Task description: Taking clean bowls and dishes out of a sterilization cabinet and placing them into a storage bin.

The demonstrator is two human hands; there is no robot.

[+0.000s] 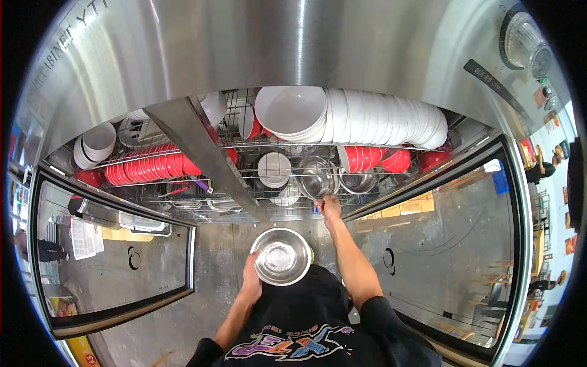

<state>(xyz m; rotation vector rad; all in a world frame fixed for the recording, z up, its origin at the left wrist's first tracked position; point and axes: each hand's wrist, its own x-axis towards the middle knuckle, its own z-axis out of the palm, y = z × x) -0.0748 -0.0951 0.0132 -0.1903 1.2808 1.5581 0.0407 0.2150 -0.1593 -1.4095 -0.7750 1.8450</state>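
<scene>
My left hand (253, 274) grips the rim of a round stainless steel bowl (280, 257), held in front of my body with its inside facing up. My right hand (328, 208) reaches to the lower part of an opened steel cabinet and has its fingers on the near edge of a metal bowl (316, 178). Another metal bowl (357, 181) lies to the right of that one, and small white bowls (274, 169) stand to the left. Above, on the wire shelf, runs a long nested row of white bowls (385, 117).
Glass doors stand open at left (114, 257) and right (449, 257). A steel post (206, 156) divides the cabinet front. Red bowls (146, 166) fill the left shelf; more red bowls (367, 158) lie at right. People and furniture appear at the far right.
</scene>
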